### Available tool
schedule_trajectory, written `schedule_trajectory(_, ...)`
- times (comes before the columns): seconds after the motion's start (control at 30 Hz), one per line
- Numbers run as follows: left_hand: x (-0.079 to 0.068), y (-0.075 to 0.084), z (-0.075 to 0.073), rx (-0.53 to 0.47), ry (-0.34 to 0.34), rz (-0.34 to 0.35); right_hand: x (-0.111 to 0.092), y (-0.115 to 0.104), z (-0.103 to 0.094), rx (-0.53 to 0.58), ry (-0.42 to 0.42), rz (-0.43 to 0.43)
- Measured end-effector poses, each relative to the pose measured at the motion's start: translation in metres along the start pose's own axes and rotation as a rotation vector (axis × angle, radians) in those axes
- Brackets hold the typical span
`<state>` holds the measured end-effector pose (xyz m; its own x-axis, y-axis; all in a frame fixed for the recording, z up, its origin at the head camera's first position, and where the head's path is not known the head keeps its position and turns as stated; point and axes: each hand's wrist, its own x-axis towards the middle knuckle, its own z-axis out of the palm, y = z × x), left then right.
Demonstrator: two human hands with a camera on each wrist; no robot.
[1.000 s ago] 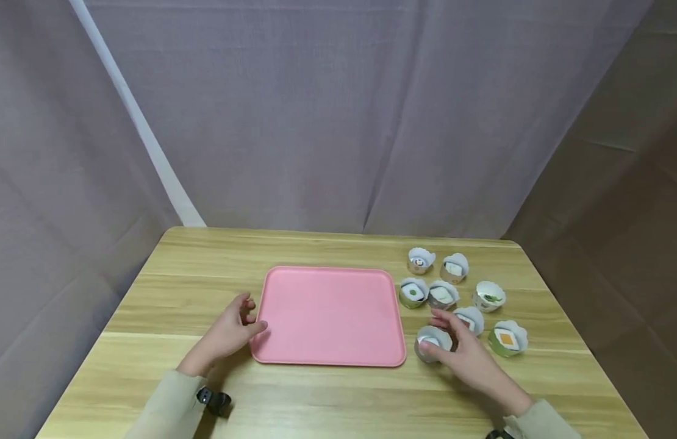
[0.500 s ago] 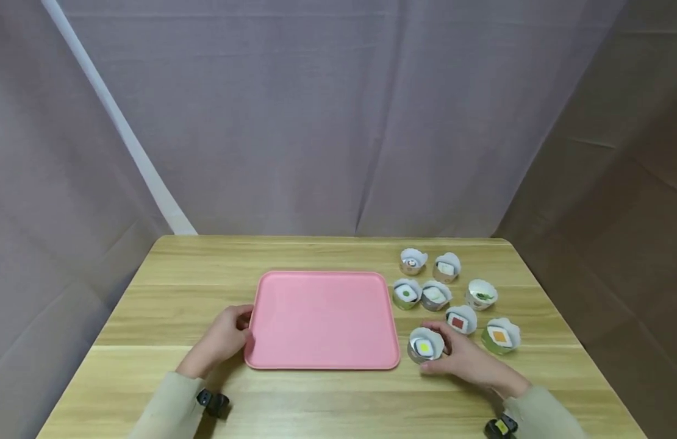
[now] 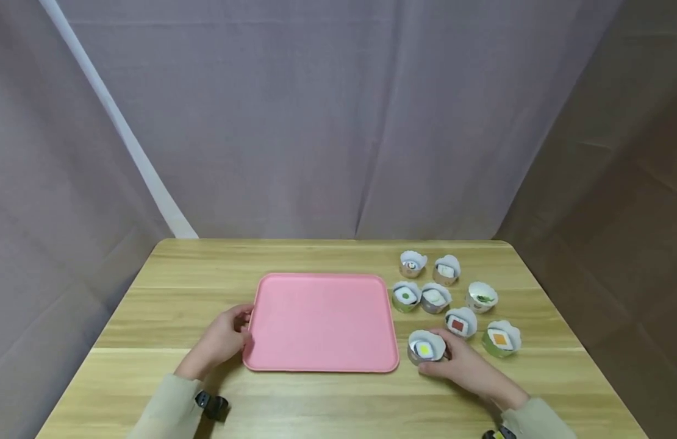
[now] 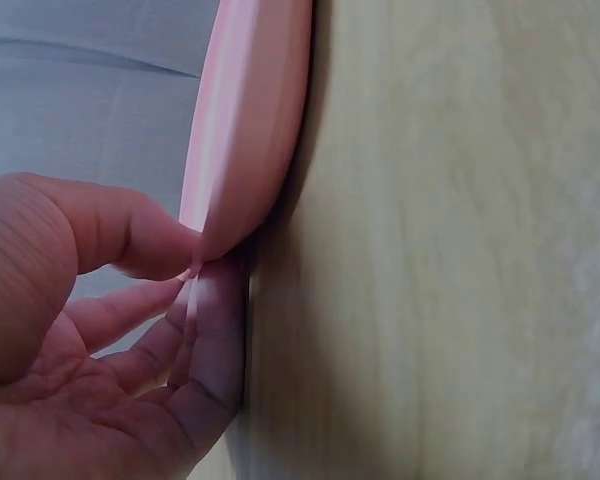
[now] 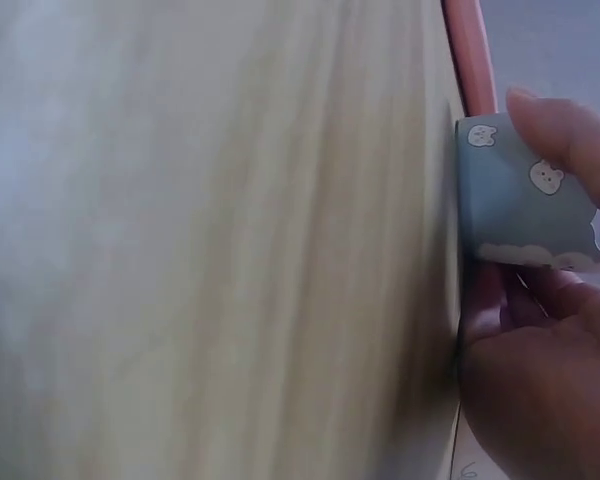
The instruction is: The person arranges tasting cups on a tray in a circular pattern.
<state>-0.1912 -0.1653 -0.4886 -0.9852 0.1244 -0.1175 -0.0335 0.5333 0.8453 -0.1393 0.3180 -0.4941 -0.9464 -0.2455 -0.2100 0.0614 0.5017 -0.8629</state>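
My left hand (image 3: 220,337) pinches the left rim of a pink tray (image 3: 322,323); in the left wrist view the thumb lies on one side of the tray's edge (image 4: 245,150) and the fingers on the other. Just off the tray's right front corner stands a paper baking cup (image 3: 418,356) holding a white piece with a yellow square on top. My right hand (image 3: 463,366) grips this cup from the right, thumb in front and fingers behind. Up close in the right wrist view, the cup (image 5: 520,200) is blue-grey with small white bear faces, and its base is against the wooden table.
Behind the right hand sit several more paper cups with small contents, among them one with a red square (image 3: 457,325), one with an orange square (image 3: 500,339) and one with green leaves (image 3: 483,299). A grey curtain (image 3: 272,122) hangs behind the wooden table (image 3: 207,286).
My left hand has come onto the tray's left rim. The right hand has lowered from above the cup to grip its side, uncovering the yellow square. Little differs over the last half second.
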Motion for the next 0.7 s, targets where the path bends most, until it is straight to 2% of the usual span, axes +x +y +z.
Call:
schedule_trajectory(0.27,0.001,-0.001,-0.001,-0.034,-0.023,-0.018,-0.001,-0.007,0.0,0.032,-0.024,-0.002)
schedule_trajectory(0.47,0.002,-0.005,-0.003,-0.127,-0.063,-0.049,0.0,-0.018,-0.001,0.01,-0.005,0.009)
schedule_trajectory(0.6,0.001,-0.007,-0.005,-0.226,-0.103,-0.053,0.001,-0.031,0.002,-0.039,0.038,-0.022)
schedule_trajectory(0.7,0.0,-0.008,-0.006,-0.254,-0.115,-0.061,0.002,-0.047,0.007,-0.092,0.063,-0.079)
